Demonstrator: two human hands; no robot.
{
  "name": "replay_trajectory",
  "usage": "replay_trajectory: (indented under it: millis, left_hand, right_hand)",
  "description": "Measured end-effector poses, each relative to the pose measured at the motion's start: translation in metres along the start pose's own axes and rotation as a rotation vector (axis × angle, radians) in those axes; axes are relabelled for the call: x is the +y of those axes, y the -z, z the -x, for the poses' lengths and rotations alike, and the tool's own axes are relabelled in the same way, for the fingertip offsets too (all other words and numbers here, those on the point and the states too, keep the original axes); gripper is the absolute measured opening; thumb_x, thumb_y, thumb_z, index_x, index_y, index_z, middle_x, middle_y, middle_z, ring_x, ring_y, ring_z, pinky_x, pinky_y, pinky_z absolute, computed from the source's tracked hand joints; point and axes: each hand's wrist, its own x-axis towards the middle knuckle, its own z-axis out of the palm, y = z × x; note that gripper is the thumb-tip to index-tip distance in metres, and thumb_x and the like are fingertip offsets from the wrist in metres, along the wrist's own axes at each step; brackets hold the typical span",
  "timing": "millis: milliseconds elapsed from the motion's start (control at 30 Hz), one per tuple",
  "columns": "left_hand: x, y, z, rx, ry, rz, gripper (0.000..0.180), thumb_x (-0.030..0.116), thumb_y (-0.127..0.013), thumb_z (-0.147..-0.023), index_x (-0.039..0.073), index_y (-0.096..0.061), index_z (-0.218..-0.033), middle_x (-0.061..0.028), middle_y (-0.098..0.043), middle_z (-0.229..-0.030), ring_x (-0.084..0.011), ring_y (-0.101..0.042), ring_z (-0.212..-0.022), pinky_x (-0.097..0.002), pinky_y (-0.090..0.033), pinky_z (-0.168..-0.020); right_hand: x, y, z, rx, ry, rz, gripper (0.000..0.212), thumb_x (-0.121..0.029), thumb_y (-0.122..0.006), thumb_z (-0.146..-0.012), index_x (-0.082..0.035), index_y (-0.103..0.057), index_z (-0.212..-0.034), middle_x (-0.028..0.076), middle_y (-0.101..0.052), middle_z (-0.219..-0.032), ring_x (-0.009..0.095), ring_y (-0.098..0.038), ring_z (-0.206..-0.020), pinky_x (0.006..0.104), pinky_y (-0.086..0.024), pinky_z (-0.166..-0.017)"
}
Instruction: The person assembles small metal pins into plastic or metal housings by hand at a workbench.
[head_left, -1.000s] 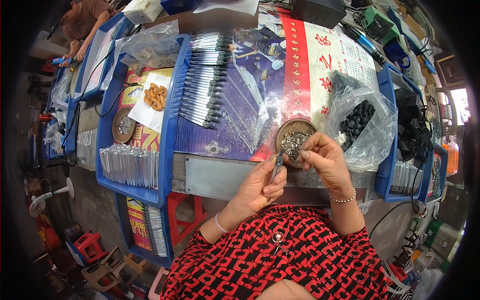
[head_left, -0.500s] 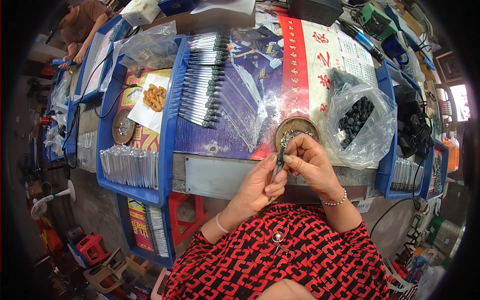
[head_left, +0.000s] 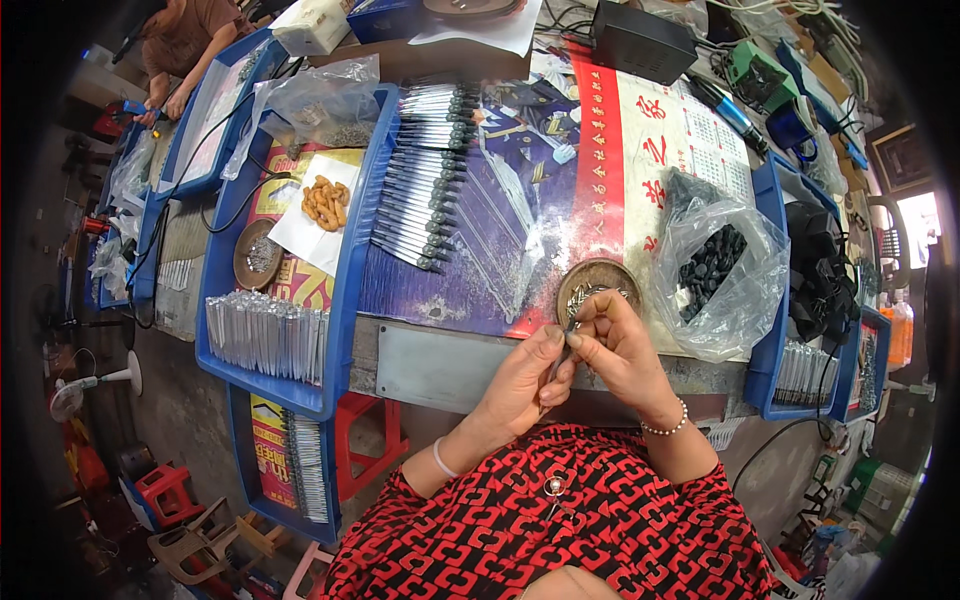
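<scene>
Close together over the table's front edge, both hands work on one slim rod (head_left: 557, 367) with a dark upper end. Its lower part is gripped by my left hand (head_left: 515, 385), thumb and fingers closed around it. My right hand (head_left: 622, 355) pinches at the upper end, where the fingertips hide most of the detail. Just beyond the fingers sits a round brown dish (head_left: 601, 266) of small metal pieces. To its right lies an open clear plastic bag (head_left: 745, 300) with small black parts (head_left: 712, 258). Left of centre, many slim rods with dark ends (head_left: 425, 180) lie in a row.
A blue tray (head_left: 340, 345) at left holds pale rods (head_left: 265, 335), a small bowl (head_left: 242, 275) and brown snacks on paper (head_left: 325, 203). Another blue tray (head_left: 765, 365) stands at right with black pieces (head_left: 822, 265). A black box (head_left: 642, 42) is at the back. Far left, another person (head_left: 190, 40) works.
The view has shifted slightly, so the table's things appear a little lower. Both hands stay together on the rod, which now shows less between the fingers.
</scene>
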Motion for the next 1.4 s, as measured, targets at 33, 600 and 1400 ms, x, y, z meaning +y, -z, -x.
replay_trajectory:
  millis: [33,600,1400]
  left_hand:
    - [0.000,-0.001,0.000,-0.002,-0.003,-0.001,0.018,0.029,-0.046,-0.095,0.011,-0.049,-0.096,-0.0007,-0.051,-0.068,-0.0050,-0.037,-0.045,-0.0172,-0.029,-0.041]
    - [-0.007,0.011,-0.008,-0.028,0.070,0.110,0.025,0.035,-0.045,-0.094,0.011,-0.053,-0.100,0.0001,-0.051,-0.070,-0.0058,-0.038,-0.046,-0.0186,-0.029,-0.041]
    - [-0.002,-0.005,0.005,-0.048,-0.107,-0.306,0.030,0.033,-0.036,-0.097,0.006,-0.046,-0.105,-0.0057,-0.054,-0.069,-0.0078,-0.042,-0.047,-0.0186,-0.034,-0.043]
  right_hand:
    - [0.003,0.001,0.000,-0.001,0.003,0.002,0.018,-0.004,-0.055,-0.087,-0.002,-0.042,-0.099,-0.001,-0.051,-0.075,0.004,-0.049,-0.066,0.0184,-0.039,-0.055]
    - [0.006,-0.014,0.002,0.216,0.607,0.925,0.016,0.001,-0.056,-0.083,0.000,-0.048,-0.097,0.014,-0.056,-0.073,0.027,-0.058,-0.058,0.0344,-0.045,-0.052]
    - [-0.001,0.006,-0.005,-0.016,0.020,0.240,0.014,-0.012,-0.058,-0.086,0.002,-0.061,-0.088,0.000,-0.058,-0.073,0.006,-0.051,-0.067,0.0218,-0.043,-0.060]
